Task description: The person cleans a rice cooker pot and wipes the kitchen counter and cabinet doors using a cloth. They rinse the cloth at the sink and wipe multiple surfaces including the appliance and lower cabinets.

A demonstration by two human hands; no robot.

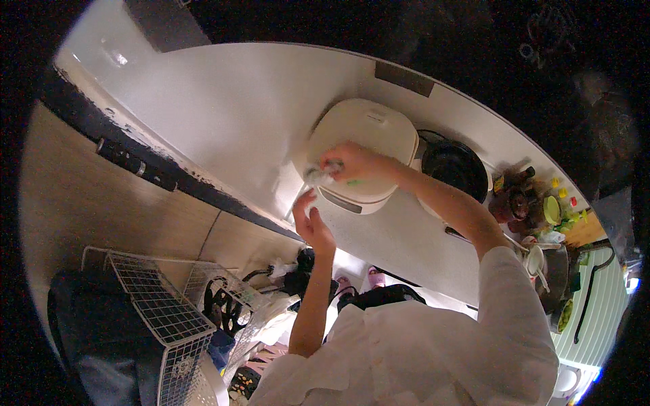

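My right hand (350, 161) is closed around a crumpled whitish wad (320, 177), which looks like a wipe or thin plastic; blur hides which. The wad hangs over the front left edge of a white rice cooker (365, 122) with a rounded square lid. Just below and left of it, my left hand (316, 228) is raised near the counter's left end with its fingers apart, and I see nothing held in it. Part of the cooker's lid is covered by my right hand and forearm. A small green mark (353, 182) shows on the lid below my right hand.
Right of the cooker sits a black pan (454, 170). Seasoning bottles and jars (518, 200) crowd the pale countertop (406, 243) farther right, beside a pot (551, 269) with utensils. White wire baskets (162, 299) stand at lower left, below a wall with a dark strip (137, 165).
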